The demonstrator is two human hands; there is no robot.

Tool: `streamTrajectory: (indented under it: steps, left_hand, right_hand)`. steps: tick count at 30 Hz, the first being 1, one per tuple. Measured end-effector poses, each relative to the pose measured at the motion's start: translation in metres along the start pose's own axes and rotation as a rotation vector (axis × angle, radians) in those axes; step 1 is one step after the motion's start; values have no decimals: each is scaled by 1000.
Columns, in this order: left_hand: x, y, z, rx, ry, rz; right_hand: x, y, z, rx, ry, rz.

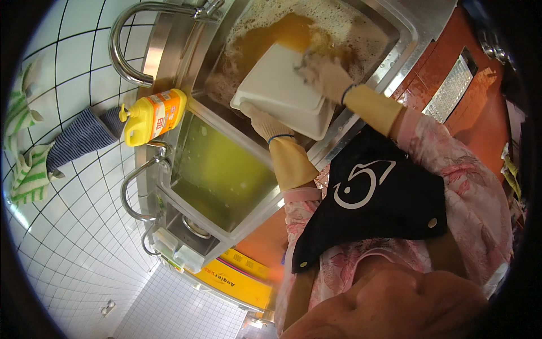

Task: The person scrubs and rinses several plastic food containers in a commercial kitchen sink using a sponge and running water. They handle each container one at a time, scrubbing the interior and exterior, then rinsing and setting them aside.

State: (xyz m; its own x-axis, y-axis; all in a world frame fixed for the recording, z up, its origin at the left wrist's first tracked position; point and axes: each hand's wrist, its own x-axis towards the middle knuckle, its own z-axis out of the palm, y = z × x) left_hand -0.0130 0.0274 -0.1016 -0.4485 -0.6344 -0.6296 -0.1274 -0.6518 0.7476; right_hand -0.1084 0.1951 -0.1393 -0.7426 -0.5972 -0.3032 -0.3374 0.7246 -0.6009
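A white rectangular plastic tub (279, 84) is tilted with its underside up over the large steel sink basin (406, 42), which holds brown, foamy water. My left hand (264, 120), in a pale glove with a yellowish cuff, grips the tub's near left edge, thumb on top and fingers hidden beneath. My right hand (324, 76), gloved likewise, lies with bent fingers on the tub's upper right part. Something grey and blurred shows at its fingertips; whether it is a scourer or dirt on the glove, I cannot tell.
Left of the basin stands a yellow pump bottle (159, 116). A second basin (220, 169) holds greenish water. Curved steel faucets (112, 42) line the tiled wall, where striped cloths (82, 137) hang. A metal floor drain grate (451, 87) lies at right.
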Motion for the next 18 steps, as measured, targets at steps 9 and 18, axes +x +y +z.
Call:
streamTrajectory:
  steps: [9,18]
  left_hand:
    - [7,-17,-25,87,35,-31]
    - [-7,-15,-12,126,131,33]
  right_hand:
    - [-32,-49,-26,-6,-215,-134]
    - [21,12,21,-114,150,-139]
